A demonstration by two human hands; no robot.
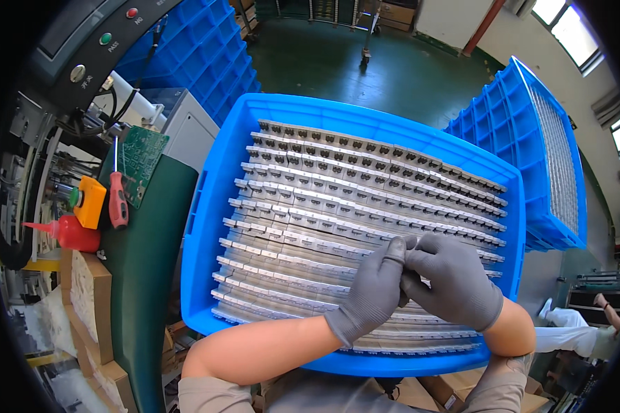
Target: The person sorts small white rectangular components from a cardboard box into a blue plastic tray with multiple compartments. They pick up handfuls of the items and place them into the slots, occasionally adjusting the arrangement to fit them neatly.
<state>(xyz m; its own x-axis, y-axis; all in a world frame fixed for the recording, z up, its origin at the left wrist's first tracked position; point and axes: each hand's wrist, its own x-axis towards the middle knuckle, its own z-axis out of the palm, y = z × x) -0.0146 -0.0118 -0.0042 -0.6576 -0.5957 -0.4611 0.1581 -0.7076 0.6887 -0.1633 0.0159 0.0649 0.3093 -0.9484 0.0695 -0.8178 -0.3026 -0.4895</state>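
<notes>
1. Silver metal parts (303, 219) are rowed inside the blue plastic crate (219, 189).
2. Toward four o'clock, gloved left hand (370, 290) and gloved right hand (459, 281) are held together above them, fingers narrowly pinched; whether anything is gripped cannot be told.
3. At nine o'clock, a red-handled screwdriver (118, 202) is seen.

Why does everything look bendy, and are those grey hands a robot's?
No robot here! A person wears a wide camera on their head, looking down; its round lens bends straight edges. The left hand and right hand wear grey gloves and meet over a big blue bin holding many rows of silvery parts. The fingers are close together, but I can't tell whether they hold something tiny. Off left, a red-handled screwdriver lies by a green circuit board.
</notes>
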